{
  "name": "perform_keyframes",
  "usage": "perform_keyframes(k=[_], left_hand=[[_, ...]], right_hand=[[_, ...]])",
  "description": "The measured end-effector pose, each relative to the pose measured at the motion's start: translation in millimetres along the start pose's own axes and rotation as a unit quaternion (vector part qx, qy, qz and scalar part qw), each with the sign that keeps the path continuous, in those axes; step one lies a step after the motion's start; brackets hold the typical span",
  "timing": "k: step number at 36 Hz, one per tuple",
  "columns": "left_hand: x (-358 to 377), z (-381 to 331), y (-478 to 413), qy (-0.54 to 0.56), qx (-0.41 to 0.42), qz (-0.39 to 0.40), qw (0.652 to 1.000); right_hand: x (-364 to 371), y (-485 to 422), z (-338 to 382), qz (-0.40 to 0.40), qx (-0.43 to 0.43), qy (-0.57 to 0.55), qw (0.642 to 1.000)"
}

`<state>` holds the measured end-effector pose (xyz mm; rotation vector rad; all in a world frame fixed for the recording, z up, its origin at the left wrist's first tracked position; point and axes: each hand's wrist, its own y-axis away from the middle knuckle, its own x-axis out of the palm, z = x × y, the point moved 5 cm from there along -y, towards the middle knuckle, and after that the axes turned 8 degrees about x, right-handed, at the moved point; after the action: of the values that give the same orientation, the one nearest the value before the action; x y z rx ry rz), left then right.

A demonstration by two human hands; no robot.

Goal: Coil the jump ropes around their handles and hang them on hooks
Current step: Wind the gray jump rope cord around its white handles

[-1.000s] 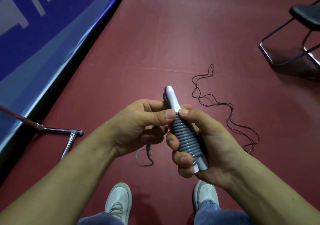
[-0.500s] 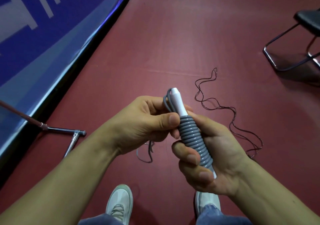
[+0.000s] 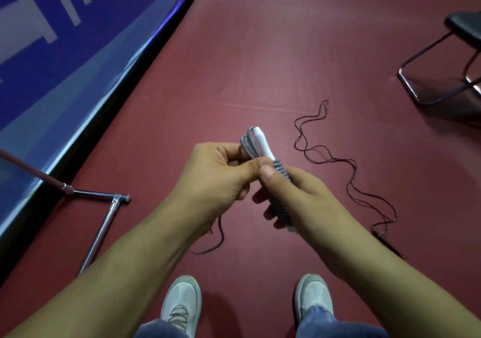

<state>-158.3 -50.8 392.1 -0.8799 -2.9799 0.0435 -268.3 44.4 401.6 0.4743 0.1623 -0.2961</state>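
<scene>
One rope nearly coiled, one left on the floor point(image 3: 260, 64).
Your right hand point(image 3: 299, 197) grips the handle point(image 3: 261, 139) with the grey rope point(image 3: 281, 168) wound on it; your left hand point(image 3: 216, 173) pinches the last loops by its tip. The dark rope point(image 3: 348, 166) lies untouched; no hooks show. Since half a second ago, your right hand has rolled knuckles-up over the coil.

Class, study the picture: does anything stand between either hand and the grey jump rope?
Nothing visible does. The right hand grips the handle wound with rope; the left hand pinches loose loops at its top. No hook is in view, so that path cannot be judged.
</scene>
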Motion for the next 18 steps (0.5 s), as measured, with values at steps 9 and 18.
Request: perform_keyframes(k=[9, 18], left_hand=[[5, -17, 4, 0.121, 0.008, 0.126, 0.985], [10, -14, 4, 0.182, -0.006, 0.188, 0.965]], right_hand=[[4, 4, 3, 0.140, 0.091, -0.238, 0.957], [18, 15, 0, 0.353, 0.174, -0.349, 0.850]])
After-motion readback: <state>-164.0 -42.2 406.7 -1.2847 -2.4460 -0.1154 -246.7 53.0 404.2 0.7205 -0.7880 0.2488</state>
